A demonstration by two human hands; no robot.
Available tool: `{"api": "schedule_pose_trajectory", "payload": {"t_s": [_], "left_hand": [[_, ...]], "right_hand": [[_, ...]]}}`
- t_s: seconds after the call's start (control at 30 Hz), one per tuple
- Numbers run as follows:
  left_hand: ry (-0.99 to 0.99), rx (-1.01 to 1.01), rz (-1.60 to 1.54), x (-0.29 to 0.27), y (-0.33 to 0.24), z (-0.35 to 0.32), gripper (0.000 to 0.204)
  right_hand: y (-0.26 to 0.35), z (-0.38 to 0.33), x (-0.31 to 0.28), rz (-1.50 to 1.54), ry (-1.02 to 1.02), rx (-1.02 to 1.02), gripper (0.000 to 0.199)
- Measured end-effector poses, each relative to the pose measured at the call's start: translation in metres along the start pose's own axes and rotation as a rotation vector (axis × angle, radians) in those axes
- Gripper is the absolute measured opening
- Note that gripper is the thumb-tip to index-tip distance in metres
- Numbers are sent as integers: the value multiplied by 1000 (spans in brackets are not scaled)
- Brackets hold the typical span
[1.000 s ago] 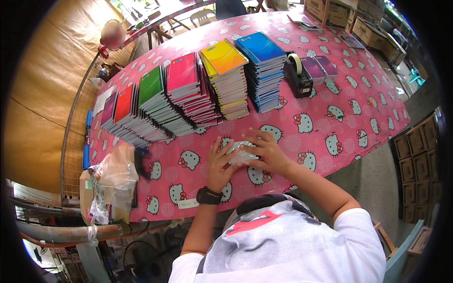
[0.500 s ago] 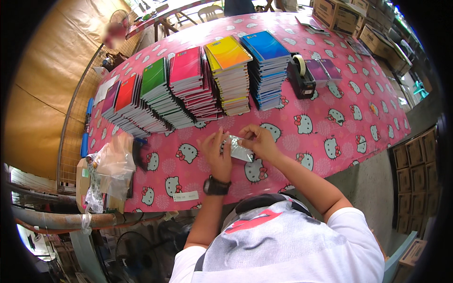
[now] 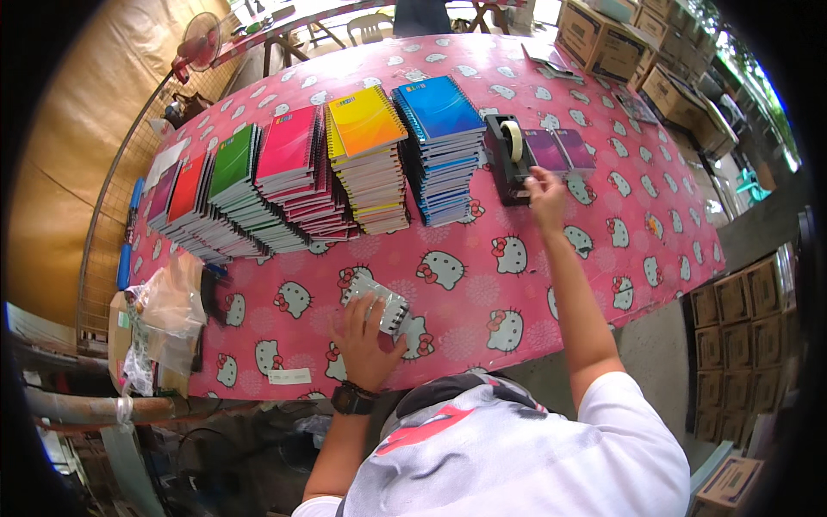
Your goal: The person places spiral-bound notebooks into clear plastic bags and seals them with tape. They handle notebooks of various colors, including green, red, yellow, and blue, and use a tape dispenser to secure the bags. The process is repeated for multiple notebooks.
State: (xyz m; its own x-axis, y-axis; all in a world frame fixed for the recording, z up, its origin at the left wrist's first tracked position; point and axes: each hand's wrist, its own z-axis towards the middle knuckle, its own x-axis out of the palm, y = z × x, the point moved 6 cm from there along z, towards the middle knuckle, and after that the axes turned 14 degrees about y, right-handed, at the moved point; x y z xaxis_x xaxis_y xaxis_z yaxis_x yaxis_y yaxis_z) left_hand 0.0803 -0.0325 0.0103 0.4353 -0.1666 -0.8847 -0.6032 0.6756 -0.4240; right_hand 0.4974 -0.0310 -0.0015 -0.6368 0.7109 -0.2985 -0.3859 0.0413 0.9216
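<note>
A small spiral-bound pad in a clear plastic sleeve [image 3: 392, 312] lies on the table in front of me. My left hand [image 3: 365, 343] rests on its near left side, fingers spread and thumb apart. Out to the right, my right hand [image 3: 548, 203] is at the near end of a black tape dispenser [image 3: 510, 183] with a tape roll in it. Its thumb and forefinger are pinched together; whatever they hold is too small to make out. Two purple notebooks [image 3: 575, 148] lie beside the dispenser.
Stacks of spiral notebooks stand in a row, including green [image 3: 233, 155], yellow [image 3: 366, 121] and blue [image 3: 438, 108] ones. Clear plastic bags [image 3: 175, 302] hang over the left table corner. A white paper strip [image 3: 289, 376] lies near the front edge. Cardboard boxes [image 3: 599, 39] sit far right.
My right hand has left the sleeved pad and reached right to the tape dispenser. The pad has gone from between both hands down to the table under my left hand. The view has shifted.
</note>
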Motion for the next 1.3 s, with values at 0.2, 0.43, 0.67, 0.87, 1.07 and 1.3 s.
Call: {"api": "schedule_pose_trajectory", "payload": {"t_s": [0.2, 0.43, 0.67, 0.87, 1.07, 1.3], "left_hand": [[51, -34, 32, 0, -4, 5, 72], [43, -30, -19, -5, -5, 1, 72], [125, -37, -5, -8, 0, 3, 76], [196, -15, 13, -15, -2, 4, 80], [279, 139, 69, -27, -8, 11, 80], [372, 186, 158, -21, -3, 42, 76]], "right_hand": [[-45, 66, -14, -620, 155, 294, 41], [-71, -5, -18, 23, 106, 143, 18], [27, -55, 117, 338, 1055, 376, 17], [156, -115, 219, -234, 1680, -125, 39], [124, -104, 236, -706, 1678, -138, 57], [143, -110, 224, -508, 1556, -229, 44]]}}
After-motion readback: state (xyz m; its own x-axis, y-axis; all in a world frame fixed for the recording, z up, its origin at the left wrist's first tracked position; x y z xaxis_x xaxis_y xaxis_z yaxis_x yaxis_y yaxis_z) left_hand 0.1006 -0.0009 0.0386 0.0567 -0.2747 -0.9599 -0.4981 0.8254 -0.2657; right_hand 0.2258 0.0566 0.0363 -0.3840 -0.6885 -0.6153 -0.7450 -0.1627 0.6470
